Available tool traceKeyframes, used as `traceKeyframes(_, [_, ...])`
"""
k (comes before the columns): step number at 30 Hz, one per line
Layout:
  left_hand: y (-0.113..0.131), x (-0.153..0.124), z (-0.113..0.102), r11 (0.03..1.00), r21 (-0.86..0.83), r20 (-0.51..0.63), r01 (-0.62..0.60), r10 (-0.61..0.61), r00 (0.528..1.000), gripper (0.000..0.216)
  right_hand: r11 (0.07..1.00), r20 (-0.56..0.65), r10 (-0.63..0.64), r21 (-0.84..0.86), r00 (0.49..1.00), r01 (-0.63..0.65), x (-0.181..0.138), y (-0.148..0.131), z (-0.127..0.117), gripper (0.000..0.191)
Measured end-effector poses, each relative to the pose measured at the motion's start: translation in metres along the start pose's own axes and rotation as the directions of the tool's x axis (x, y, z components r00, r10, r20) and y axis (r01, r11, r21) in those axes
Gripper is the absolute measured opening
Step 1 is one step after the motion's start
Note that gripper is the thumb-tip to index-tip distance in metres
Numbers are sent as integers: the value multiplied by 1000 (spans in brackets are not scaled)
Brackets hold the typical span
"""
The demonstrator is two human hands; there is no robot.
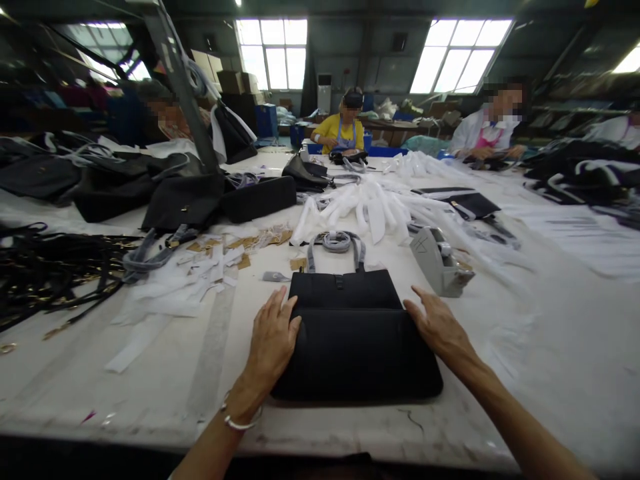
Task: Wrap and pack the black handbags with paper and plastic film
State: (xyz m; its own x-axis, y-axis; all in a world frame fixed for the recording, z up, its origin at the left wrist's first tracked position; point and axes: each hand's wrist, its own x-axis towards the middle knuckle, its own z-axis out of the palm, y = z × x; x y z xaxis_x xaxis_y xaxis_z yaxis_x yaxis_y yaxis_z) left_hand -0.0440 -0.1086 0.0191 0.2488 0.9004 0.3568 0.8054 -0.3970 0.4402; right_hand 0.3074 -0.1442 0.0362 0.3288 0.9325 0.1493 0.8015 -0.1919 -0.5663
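Observation:
A black handbag (357,357) lies flat on the white table in front of me, its base side nearest. Its handles (361,253), wrapped in grey covering, stretch away from me, with a coiled wrapped strap (336,241) between them. My left hand (273,333) rests against the bag's left edge, fingers extended and slightly apart. On the opposite edge, my right hand (437,323) touches the bag with its fingers stretched out. Neither hand is closed around it. Just beyond my right hand stands a grey tape dispenser (434,263).
Black straps with gold hardware (65,273) are heaped at left, beside white paper strips (195,280). More black bags (180,200) stand behind them. White wrapping strips (370,207) are piled mid-table. A metal post (187,87) rises at left. Several people sit across the table, one in yellow (345,130).

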Motion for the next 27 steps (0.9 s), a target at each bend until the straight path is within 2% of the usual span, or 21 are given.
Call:
traceKeyframes(2, [2, -1, 2, 993, 75, 79, -94, 88, 993, 45, 976, -80, -202, -97, 976, 194, -6, -10, 2, 59])
traceKeyframes(3, [2, -1, 4, 989, 75, 140, -124, 113, 984, 48, 947, -75, -297, -147, 952, 284, -10, -13, 6, 58])
traceKeyframes(5, [1, -1, 7, 988, 55, 237, -143, 126, 963, 49, 893, 22, -406, -203, 914, 402, -17, -13, 19, 54])
traceKeyframes(8, [-1, 0, 11, 989, 48, 254, -142, 126, 959, 49, 849, 195, -441, -225, 876, 478, -18, -3, 44, 50])
traceKeyframes(10, [-1, 0, 12, 987, 68, 240, -149, 129, 962, 49, 841, 234, -437, -235, 869, 487, -14, 4, 52, 49])
traceKeyframes(12, [0, -2, 11, 984, 95, 239, -153, 126, 963, 48, 843, 246, -429, -236, 869, 483, -13, 3, 51, 48])
traceKeyframes(16, [5, -3, 8, 975, 170, 247, -140, 96, 964, 37, 870, 243, -397, -207, 885, 447, -26, -15, 35, 40])
traceKeyframes(18, [9, 3, 7, 970, 209, 295, -123, 57, 954, 30, 893, 213, -360, -204, 908, 401, -35, -25, 32, 30])
traceKeyframes(21, [13, 17, 6, 966, 248, 421, -71, -41, 906, 35, 918, 171, -288, -230, 942, 323, -40, -33, 33, 20])
traceKeyframes(25, [17, 34, 5, 961, 273, 562, -30, -135, 816, 41, 925, 171, -229, -267, 958, 269, -34, -32, 40, 22])
traceKeyframes(27, [24, 40, 6, 939, 329, 554, -97, -109, 826, 36, 927, 170, -221, -268, 960, 261, -30, -29, 44, 23])
